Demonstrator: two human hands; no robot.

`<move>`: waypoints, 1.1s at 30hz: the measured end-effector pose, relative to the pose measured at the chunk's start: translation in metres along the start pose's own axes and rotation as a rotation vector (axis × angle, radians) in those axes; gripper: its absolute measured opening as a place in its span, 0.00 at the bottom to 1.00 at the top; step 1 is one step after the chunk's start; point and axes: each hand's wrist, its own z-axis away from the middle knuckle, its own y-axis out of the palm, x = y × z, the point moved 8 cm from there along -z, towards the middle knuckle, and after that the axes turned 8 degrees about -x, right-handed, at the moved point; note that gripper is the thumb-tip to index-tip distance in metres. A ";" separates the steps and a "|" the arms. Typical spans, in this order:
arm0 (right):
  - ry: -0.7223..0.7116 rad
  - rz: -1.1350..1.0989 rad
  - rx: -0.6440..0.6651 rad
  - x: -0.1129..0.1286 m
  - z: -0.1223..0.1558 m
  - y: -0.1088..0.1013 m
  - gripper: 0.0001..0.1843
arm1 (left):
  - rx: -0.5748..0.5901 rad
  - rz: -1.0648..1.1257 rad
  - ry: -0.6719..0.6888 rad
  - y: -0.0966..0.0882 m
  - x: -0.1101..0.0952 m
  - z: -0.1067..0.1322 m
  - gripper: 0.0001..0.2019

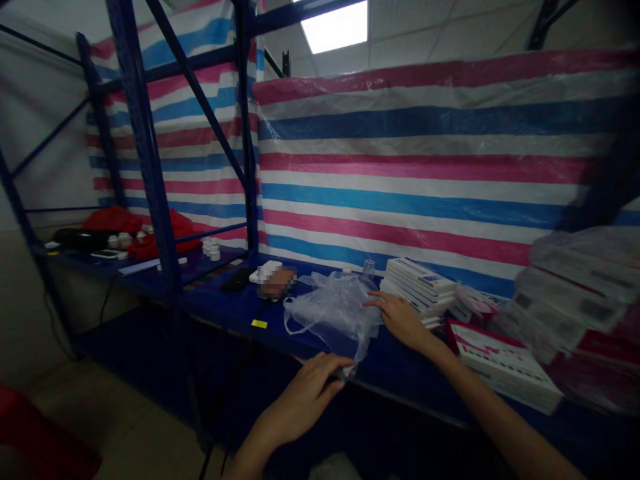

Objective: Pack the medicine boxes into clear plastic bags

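Note:
A crumpled clear plastic bag [333,303] lies on the blue shelf and droops over its front edge. My left hand [310,397] is at that edge, its thumb and fingers closed on the bag's hanging lower corner. My right hand [403,323] reaches in from the right with fingers stretched out, the fingertips touching the bag's right side. Just behind the right hand stands a stack of white boxes [417,283]. A small clear glass or cup [369,268] is behind the bag.
Left of the bag are a blurred-out brown item [277,283], a white item [265,270] and a dark phone-like object [237,279]. A white and pink box [505,363] and plastic-wrapped packs [565,300] sit at right. A blue rack post [145,153] rises at left.

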 end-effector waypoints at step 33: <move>0.105 0.119 -0.275 0.048 0.024 -0.057 0.18 | -0.162 -0.949 0.429 0.014 -0.008 -0.064 0.16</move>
